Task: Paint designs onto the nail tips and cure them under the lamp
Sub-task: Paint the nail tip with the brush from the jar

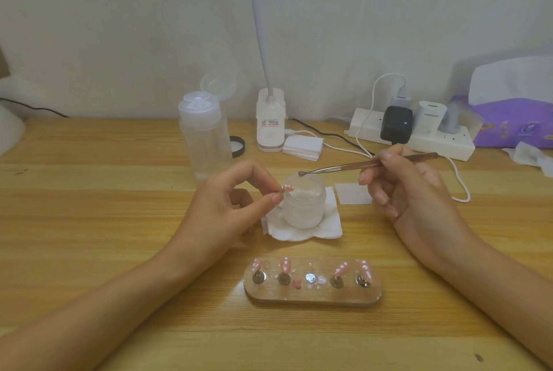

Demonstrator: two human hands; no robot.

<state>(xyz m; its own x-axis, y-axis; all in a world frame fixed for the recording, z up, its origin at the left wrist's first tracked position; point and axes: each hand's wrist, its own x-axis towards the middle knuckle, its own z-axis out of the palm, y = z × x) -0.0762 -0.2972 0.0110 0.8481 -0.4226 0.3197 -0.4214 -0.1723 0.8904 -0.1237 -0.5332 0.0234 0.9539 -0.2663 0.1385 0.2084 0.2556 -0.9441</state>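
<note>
My left hand [227,206] pinches the small stand of a pink nail tip [288,187] with white dots, holding it at the rim of a frosted jar [305,206]. My right hand [410,188] grips a metal dotting tool [368,164]; its ball end hovers over the jar's open mouth. Near the table's front lies a clear oblong holder [312,296] carrying several pink dotted nail tips [285,266] on metal stands, with its middle stand bare. The white gooseneck lamp [270,119] stands at the back, its head out of view.
The jar sits on a folded white tissue [329,230]. A clear pump bottle [203,137] with its lid flipped up stands behind my left hand. A white pad stack [303,147], a power strip [425,137] with chargers and cables, and a purple tissue pack [514,122] line the back.
</note>
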